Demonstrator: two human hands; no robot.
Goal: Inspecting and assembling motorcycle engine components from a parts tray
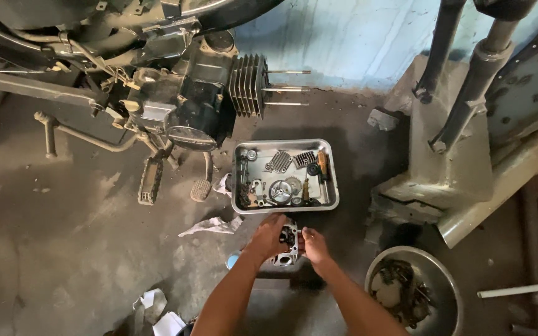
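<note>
Dull cast-metal engine part [287,244] with rough grey faces, shiny smooth steel tray [331,186], matt finned metal cylinder [248,84], worn metal bowl [446,283], crumpled cloth rag [213,226], dusty rough concrete floor [63,249]

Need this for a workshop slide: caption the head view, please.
Both hands, left hand and right hand, grip a cylinder head below a parts tray.

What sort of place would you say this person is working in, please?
Most likely a motorcycle repair workshop. A partly stripped motorcycle engine stands on the grimy concrete floor, a metal tray holds small parts, and both hands grip a metal engine part.
</note>
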